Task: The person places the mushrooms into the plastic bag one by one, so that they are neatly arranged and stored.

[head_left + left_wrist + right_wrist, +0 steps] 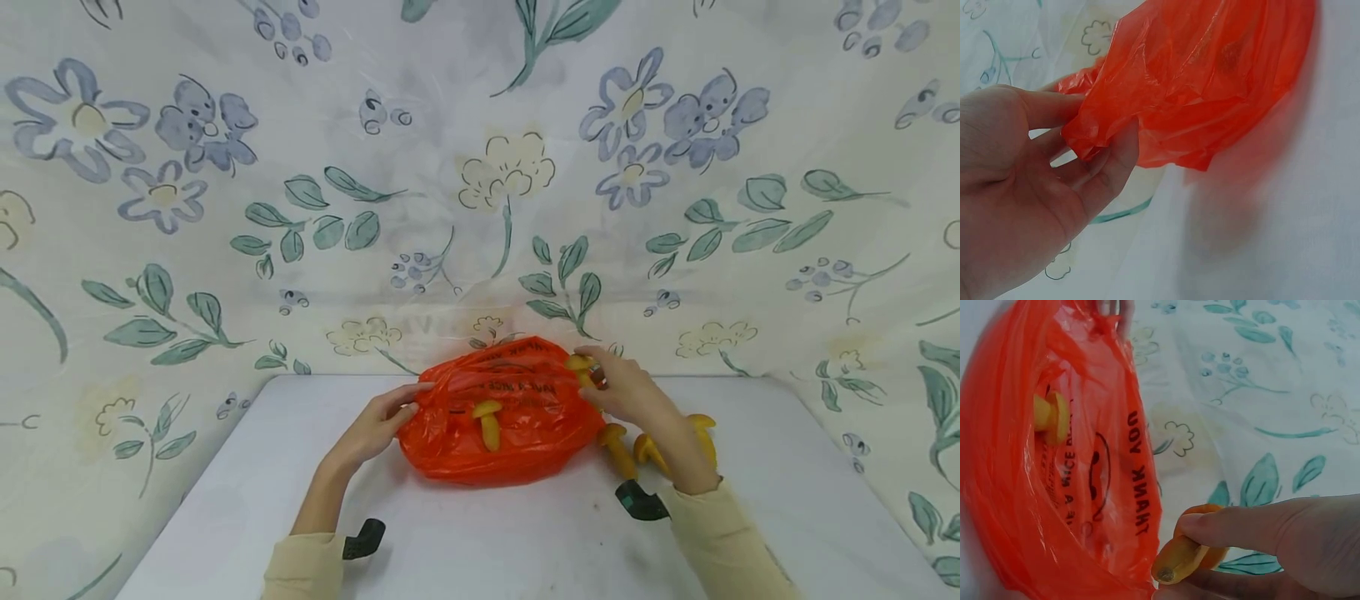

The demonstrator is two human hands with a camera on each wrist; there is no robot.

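Note:
A red plastic bag (450,446) with black lettering lies on the white table, its mouth spread wide. My left hand (381,423) grips the bag's left edge, the film (1107,112) bunched between thumb and fingers. One yellow mushroom (490,427) is inside the bag opening; in the right wrist view that mushroom (1052,419) shows near the printed side. At the bag's right edge, my right hand (630,390) pinches another yellow mushroom (1180,559) between thumb and fingers, stem end towards the bag. Some of the right fingers are out of sight.
On the table right of the bag, beneath the right forearm, lie more mushrooms: one (618,452) close to the bag, another (649,452) beside it and one (705,433) partly hidden by the arm. A floral sheet (480,233) hangs behind the table (480,542).

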